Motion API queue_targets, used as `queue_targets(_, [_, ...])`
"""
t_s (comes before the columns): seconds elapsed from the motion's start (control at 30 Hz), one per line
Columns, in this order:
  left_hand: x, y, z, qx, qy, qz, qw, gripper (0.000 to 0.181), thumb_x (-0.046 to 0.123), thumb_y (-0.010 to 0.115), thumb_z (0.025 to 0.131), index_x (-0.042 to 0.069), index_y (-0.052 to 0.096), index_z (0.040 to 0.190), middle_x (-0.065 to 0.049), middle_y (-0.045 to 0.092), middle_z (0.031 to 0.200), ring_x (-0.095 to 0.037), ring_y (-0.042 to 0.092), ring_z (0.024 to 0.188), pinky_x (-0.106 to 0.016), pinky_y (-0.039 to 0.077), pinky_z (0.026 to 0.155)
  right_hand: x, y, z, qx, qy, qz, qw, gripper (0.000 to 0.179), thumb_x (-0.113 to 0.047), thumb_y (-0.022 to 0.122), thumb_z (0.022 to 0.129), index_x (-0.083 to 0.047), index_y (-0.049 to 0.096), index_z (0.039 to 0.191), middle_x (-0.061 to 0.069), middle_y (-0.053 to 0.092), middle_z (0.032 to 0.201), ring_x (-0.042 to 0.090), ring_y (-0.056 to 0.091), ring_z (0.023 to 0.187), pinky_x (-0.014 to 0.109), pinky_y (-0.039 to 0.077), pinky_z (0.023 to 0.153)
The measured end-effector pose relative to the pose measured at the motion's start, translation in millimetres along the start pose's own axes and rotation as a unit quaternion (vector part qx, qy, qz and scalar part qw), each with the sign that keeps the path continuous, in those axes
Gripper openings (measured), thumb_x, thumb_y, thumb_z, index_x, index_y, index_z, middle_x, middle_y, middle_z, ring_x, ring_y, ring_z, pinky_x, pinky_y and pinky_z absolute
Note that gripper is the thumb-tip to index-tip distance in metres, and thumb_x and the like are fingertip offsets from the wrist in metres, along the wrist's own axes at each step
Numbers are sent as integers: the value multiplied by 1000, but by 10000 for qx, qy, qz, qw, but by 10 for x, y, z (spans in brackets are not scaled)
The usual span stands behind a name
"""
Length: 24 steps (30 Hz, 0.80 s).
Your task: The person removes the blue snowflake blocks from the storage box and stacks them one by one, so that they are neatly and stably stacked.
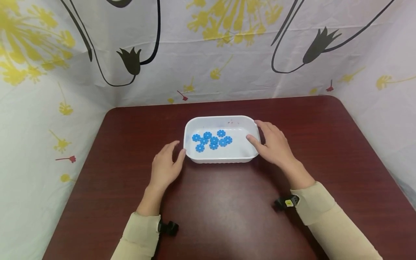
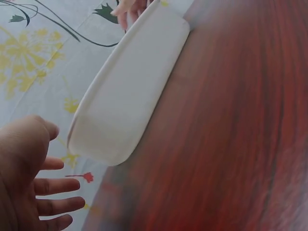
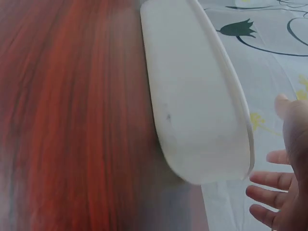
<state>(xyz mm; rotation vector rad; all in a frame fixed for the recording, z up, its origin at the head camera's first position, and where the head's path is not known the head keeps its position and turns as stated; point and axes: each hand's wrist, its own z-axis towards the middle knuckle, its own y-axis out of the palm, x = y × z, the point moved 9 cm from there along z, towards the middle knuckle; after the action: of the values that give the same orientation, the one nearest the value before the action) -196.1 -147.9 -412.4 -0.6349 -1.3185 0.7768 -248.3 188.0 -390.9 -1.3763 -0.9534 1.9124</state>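
A white plastic tray (image 1: 221, 160) with rounded corners sits on the table, and its long front wall fills much of both wrist views. Several blue notched, flower-shaped discs (image 1: 214, 140) lie in it, mostly in the left and middle part. Beside the tray's left end is my left hand (image 1: 164, 168), fingers spread, thumb tip close to the rim; whether it touches cannot be told. My right hand (image 1: 276, 146) is at the right end, its thumb reaching over the rim in the head view and its fingers extended outside. Neither hand grips anything.
The dark red wood-grain table (image 1: 221, 202) has rounded far corners. A white cloth (image 1: 201, 68) printed with yellow and dark flowers hangs behind it and along the sides. Black wrist cameras (image 1: 169, 228) are strapped at both sleeve cuffs.
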Motion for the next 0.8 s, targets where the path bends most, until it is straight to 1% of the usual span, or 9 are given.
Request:
queue_targets(0.07, [-31, 25, 8, 60, -175, -270, 9995, 48, 40, 58, 101, 8, 58, 137, -14, 62, 133, -34, 58, 121, -56, 47, 106, -50, 15, 36, 34, -140, 193, 9997, 67, -43, 66, 97, -3, 47, 147, 20, 53, 141, 37, 49, 130, 60, 41, 108])
queue_targets(0.13, [-52, 51, 18, 96, -287, -539, 9981, 43, 39, 59, 102, 7, 60, 131, -14, 64, 125, -32, 59, 114, -53, 50, 102, -101, 36, 67, 24, -299, 338, 9990, 65, -39, 67, 96, -2, 48, 146, 19, 54, 140, 36, 51, 128, 58, 44, 108])
queue_targets(0.27, [-81, 115, 43, 107, -485, -1034, 9934, 36, 35, 60, 102, 6, 64, 123, -12, 67, 110, -27, 61, 101, -45, 54, 91, -213, 84, 126, -65, -673, 450, 9967, 60, -33, 69, 96, -1, 51, 143, 19, 56, 138, 36, 53, 125, 57, 46, 106])
queue_targets(0.4, [-114, 155, 57, 198, -799, -1391, 9868, 33, 34, 61, 101, 5, 66, 114, -11, 67, 99, -26, 62, 92, -40, 55, 83, -331, 137, 181, -222, -952, 523, 9938, 55, -29, 69, 97, 1, 54, 139, 21, 59, 132, 38, 59, 114, 55, 53, 96])
queue_targets(0.5, [-141, 176, 60, 296, -1077, -1617, 9805, 32, 35, 62, 100, 4, 67, 108, -11, 66, 92, -26, 60, 85, -36, 53, 76, -405, 192, 230, -414, -1012, 560, 9924, 53, -29, 70, 97, 1, 55, 138, 20, 61, 130, 36, 61, 110, 52, 57, 90])
queue_targets(0.57, [-156, 207, 63, 275, -1271, -1817, 9747, 33, 36, 61, 101, 4, 67, 105, -11, 66, 88, -25, 59, 79, -35, 52, 71, -438, 241, 263, -587, -994, 501, 9921, 53, -28, 70, 97, 1, 56, 139, 19, 61, 132, 35, 61, 113, 53, 56, 93])
queue_targets(0.67, [-161, 270, 67, 150, -1518, -2210, 9633, 33, 36, 59, 102, 4, 67, 103, -10, 66, 82, -23, 59, 72, -32, 51, 65, -471, 318, 312, -821, -966, 277, 9915, 53, -28, 71, 96, -1, 56, 139, 18, 58, 137, 34, 57, 122, 55, 51, 102])
queue_targets(0.73, [-154, 314, 71, 58, -1642, -2505, 9541, 32, 34, 58, 102, 3, 65, 101, -10, 65, 78, -20, 58, 67, -29, 51, 62, -492, 356, 345, -900, -1030, 102, 9905, 52, -26, 72, 96, 0, 57, 138, 19, 58, 138, 34, 54, 127, 56, 47, 107])
queue_targets(0.8, [-141, 352, 76, 0, -1730, -2843, 9430, 30, 30, 58, 103, 0, 64, 101, -9, 63, 76, -18, 58, 65, -27, 53, 62, -504, 390, 377, -920, -1122, -41, 9894, 52, -25, 73, 95, 0, 58, 137, 19, 57, 138, 35, 51, 130, 55, 44, 110])
